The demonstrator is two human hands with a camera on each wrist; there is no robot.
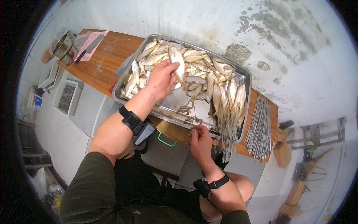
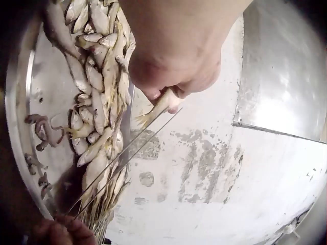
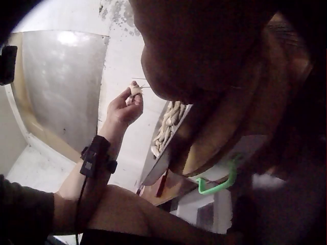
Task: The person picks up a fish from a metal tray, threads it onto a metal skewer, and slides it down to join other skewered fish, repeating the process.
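My left hand holds a small silvery-yellow fish above a metal tray, thumb across its side. Lower and to the right, my right hand pinches thin metal skewers near the tray's front rim. Two of these skewers slant up toward the held fish in the left wrist view; the hand covers where they meet it. Loose fish fill the tray's back and left. At its right side lie skewered fish, their rods sticking out over the front edge. Dark scraps lie on the tray floor.
A bundle of bare skewers lies on the wooden table right of the tray. To the left are a knife, pink paper and a metal pot. A green handle shows below the tray. The wall stands close behind.
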